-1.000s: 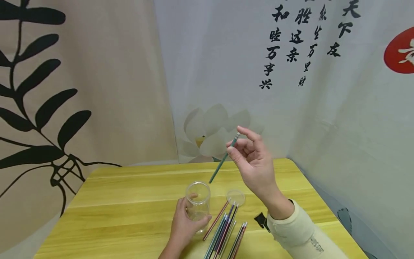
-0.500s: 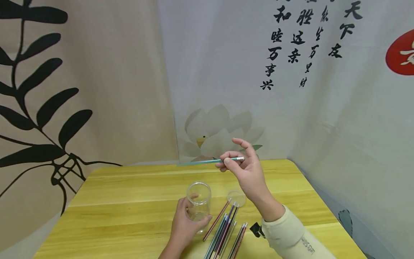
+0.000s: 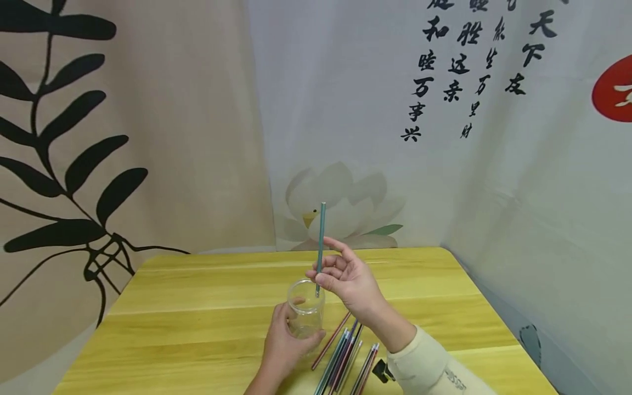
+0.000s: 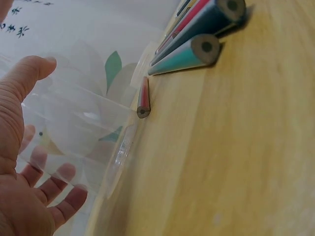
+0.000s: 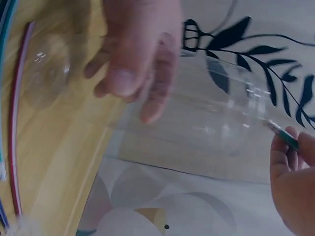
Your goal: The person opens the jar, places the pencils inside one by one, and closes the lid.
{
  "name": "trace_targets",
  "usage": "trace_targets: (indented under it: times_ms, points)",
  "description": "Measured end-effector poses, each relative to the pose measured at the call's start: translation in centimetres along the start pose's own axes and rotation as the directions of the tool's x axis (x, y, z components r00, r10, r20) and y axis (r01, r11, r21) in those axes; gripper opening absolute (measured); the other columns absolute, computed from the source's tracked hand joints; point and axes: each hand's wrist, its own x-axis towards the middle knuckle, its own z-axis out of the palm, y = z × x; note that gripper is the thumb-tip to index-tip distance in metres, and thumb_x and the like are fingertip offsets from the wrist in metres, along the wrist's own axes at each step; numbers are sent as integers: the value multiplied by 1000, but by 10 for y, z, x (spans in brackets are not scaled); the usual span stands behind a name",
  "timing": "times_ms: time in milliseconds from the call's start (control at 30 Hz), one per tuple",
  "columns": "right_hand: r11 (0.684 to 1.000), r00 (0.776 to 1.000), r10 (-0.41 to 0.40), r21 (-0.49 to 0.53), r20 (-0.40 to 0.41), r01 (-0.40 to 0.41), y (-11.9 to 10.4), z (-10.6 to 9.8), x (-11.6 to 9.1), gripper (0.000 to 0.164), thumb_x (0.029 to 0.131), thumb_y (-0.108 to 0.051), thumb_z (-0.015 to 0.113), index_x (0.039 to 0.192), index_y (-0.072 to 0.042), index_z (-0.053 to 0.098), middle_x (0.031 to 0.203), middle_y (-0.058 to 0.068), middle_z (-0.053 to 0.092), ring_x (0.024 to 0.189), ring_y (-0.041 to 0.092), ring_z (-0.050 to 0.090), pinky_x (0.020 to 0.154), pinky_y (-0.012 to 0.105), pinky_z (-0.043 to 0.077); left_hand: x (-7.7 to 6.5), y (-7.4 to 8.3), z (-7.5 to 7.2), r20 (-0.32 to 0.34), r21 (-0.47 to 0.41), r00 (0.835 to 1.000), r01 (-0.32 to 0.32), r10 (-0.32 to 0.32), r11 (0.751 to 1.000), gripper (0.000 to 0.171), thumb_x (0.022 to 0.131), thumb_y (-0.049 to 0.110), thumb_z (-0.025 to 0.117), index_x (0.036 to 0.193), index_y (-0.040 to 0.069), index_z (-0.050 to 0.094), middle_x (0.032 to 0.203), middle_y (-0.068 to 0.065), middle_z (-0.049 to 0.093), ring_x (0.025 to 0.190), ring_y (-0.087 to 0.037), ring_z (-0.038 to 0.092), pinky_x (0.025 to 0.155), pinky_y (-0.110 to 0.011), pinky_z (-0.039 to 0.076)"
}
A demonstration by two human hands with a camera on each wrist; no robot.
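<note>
- L hand [image 3: 291,340], lower ctr of head frame: thumb + fingers wrapped round clear jar [image 3: 306,312], gripping its side. Jar approx. upright, mouth up.
- R hand [image 3: 348,277], just right of ctr: thumb + fingers clamped on teal pencil [image 3: 321,241], index finger raised alongside it.
- Teal pencil near vert., ctr of frame, eraser end down at jar mouth, plain end up. R wrist view, right edge: eraser tip by jar rim; can't tell if it's inside.
- Pencil bunch [image 3: 340,359], bottom ctr-right of frame, flat on worktop [image 3: 197,307], approx. parallel, eraser ends away from the person. L wrist view, top: flat unsharpened ends, cores visible.
- Single red pencil [image 3: 331,343] lies between jar and bunch, tilted up-right; far end near R wrist.
- Clear round lid [image 5: 47,71], upper left of R wrist view, on worktop beside a dark red pencil.
- Blk clip-like part [image 3: 382,371] by cream sleeve [image 3: 434,367], lower right of ctr.
- Bkgd: printed cloth [image 3: 340,109], blk leaves left, pale lotus ctr, blk chars upper right, red disc at right edge.
</note>
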Motion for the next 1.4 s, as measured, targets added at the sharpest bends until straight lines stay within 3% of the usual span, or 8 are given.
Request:
trace_targets:
  times_ms: [233,333,767,933,1033,1200,1300,1400]
  points:
    - [977,996,-7,-212,89,25,17,8,-1,40,106,-2,63,146,-1,53,126,26,64,118,25,74,102,30,61,1,-2,2,0,31,1000,10,-10,999,80,70,34,102,137,27,59,132,-4,56,125,-33,59,95,-52,58]
    - [960,995,1,-278,102,27,18,10,-1,31,108,-9,63,138,-1,61,124,25,69,118,31,74,100,29,61,1,-2,1,6,33,1000,13,-14,999,80,71,34,101,138,25,58,132,-4,55,123,-32,59,94,-50,58]
    - [940,996,0,-339,93,31,20,14,-2,42,107,-12,65,148,-9,59,120,21,74,110,25,76,98,28,61,1,0,0,21,17,1000,12,-12,1000,68,74,32,99,127,20,57,133,-4,54,110,-26,54,84,-36,48]
    - [910,990,-101,-393,98,132,23,16,-3,35,105,-10,67,141,-9,65,115,17,78,105,24,78,93,27,63,1,2,-1,20,30,1000,15,-16,999,68,74,34,99,126,20,57,123,-4,51,104,-25,53,80,-34,48]
    - [819,956,-250,-495,151,292,26,17,-3,26,102,-6,69,128,-5,73,111,14,80,101,23,80,89,27,64,1,2,-2,26,42,999,18,-19,999,66,75,36,98,116,12,53,121,-6,50,100,-25,53,76,-31,47]
    - [579,871,-438,-671,224,464,32,17,-1,16,95,-6,78,111,-6,80,106,7,81,98,20,77,82,26,65,1,1,-3,32,46,999,31,-33,998,68,74,38,98,117,13,53,123,-8,51,103,-25,54,78,-32,48]
    - [462,861,-455,-767,227,446,33,16,0,16,91,-11,83,106,-12,84,104,3,81,103,22,74,84,30,64,2,0,-3,31,47,999,30,-32,998,70,73,41,99,118,12,53,123,-9,51,101,-24,53,76,-31,47]
    - [399,868,-441,-817,227,417,34,15,0,16,89,-15,85,104,-15,85,102,0,82,108,25,72,89,38,64,2,-1,-3,29,48,999,24,-25,999,72,73,42,99,117,10,53,123,-9,51,100,-24,54,75,-32,48]
